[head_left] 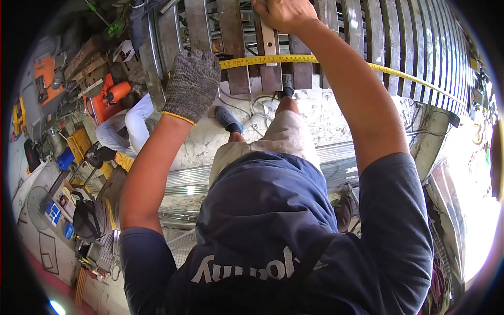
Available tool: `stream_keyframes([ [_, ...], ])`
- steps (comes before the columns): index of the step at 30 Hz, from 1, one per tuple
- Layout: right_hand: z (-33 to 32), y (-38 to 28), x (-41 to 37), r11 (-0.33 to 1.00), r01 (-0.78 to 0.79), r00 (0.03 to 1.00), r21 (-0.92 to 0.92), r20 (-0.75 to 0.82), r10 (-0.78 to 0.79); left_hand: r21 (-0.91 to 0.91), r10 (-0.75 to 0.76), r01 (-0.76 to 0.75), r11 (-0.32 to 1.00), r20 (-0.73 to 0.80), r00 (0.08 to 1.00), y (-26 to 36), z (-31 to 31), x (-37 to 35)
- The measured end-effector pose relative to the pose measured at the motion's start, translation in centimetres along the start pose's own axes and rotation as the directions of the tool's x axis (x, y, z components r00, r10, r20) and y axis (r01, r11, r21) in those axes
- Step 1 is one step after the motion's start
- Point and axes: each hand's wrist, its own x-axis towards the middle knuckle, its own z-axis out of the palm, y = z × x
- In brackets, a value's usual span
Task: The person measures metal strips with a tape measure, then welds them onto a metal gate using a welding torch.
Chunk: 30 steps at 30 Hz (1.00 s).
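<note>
My left hand (193, 79), in a grey knitted glove with a yellow cuff, is closed at the left end of a yellow tape measure (268, 60). The tape stretches to the right across a row of flat metal bars (231, 31), passing beneath my right forearm. My bare right hand (283, 14) rests at the top edge of the view over a bar with a lighter strip and small holes (269, 39). Its fingers are partly cut off by the frame, and whether they grip anything is hidden.
Orange power tools (113, 94) and boxes lie at the left, with a fan (39, 202) below. Another person's pale trouser legs (126, 126) show beside them. Long metal profiles (191, 176) lie on the floor behind my feet. Cables cross the floor near my shoes.
</note>
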Motion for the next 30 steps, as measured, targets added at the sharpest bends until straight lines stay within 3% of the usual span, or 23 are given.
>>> stream_keyframes([
  [19, 0.06, -0.25, -0.32, 1.0, 0.002, 1.0, 0.014, 0.009, -0.002, 0.027, 0.032, -0.034, 0.999, 0.07, 0.997, -0.24, -0.69, 0.34],
  [30, -0.14, -0.29, -0.4, 0.999, 0.039, 0.999, -0.006, -0.01, -0.039, 0.019, 0.031, -0.032, 0.999, 0.037, 0.999, -0.17, -0.16, 0.13],
])
